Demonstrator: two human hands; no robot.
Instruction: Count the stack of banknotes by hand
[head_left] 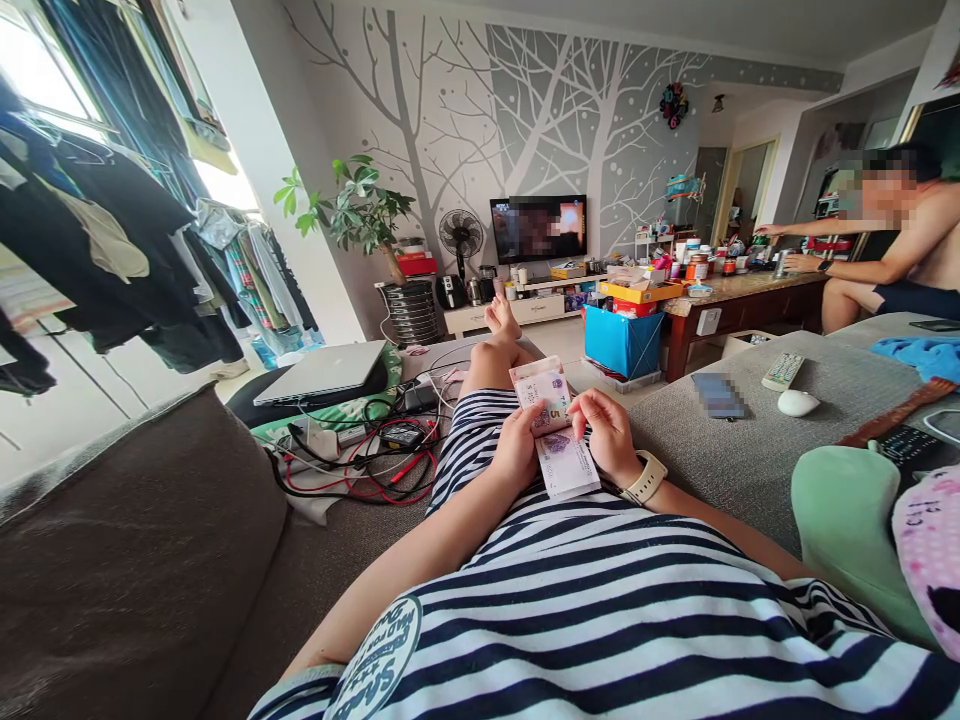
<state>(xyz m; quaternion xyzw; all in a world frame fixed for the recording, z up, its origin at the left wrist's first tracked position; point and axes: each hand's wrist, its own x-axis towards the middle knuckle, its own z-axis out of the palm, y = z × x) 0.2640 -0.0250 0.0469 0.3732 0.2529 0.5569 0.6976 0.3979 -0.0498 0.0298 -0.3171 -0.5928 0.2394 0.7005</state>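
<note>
A stack of banknotes (559, 462) sits above the person's lap, its long axis pointing forward and slightly left, with the top notes fanned. The left hand (517, 447) closes narrowly around its left edge, and the right hand (604, 433) pinches the upper notes from the right. A cream watch (645, 478) circles the right wrist, above a striped shirt (600, 600). A gray sofa (739, 470) extends to the right.

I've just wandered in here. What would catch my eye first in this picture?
Your eye would go to the wad of banknotes in the middle, gripped by the person's left hand with the right hand at its edge. Behind, a big painted tree mural spreads across the wall above a television. On the left, dark clothes hang by the bright window.
</note>
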